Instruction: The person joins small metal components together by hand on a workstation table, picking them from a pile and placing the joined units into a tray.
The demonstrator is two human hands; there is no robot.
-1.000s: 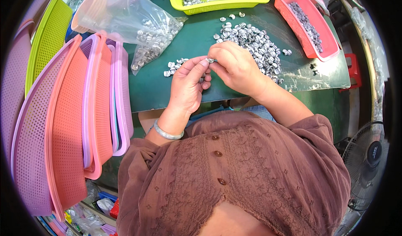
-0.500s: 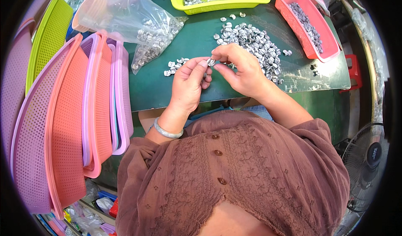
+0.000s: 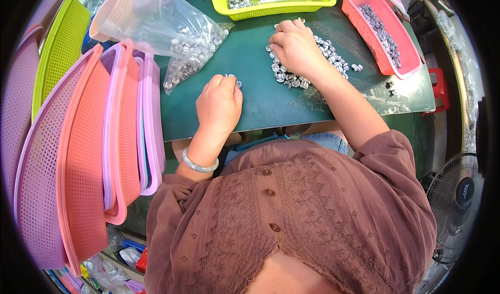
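On the green tabletop (image 3: 260, 101), the left hand (image 3: 219, 103) pinches a small silver part (image 3: 237, 83) at its fingertips. Farther right, the right hand (image 3: 297, 46) lies curled over the loose pile of parts (image 3: 307, 67). I think it is better to pick only one piece and not scatter the pile toward the red basket (image 3: 388, 31).

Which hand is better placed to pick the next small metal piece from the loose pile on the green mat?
Probably the right hand: it rests on the pile of metal pieces, while the left hand sits apart, fingers closed.
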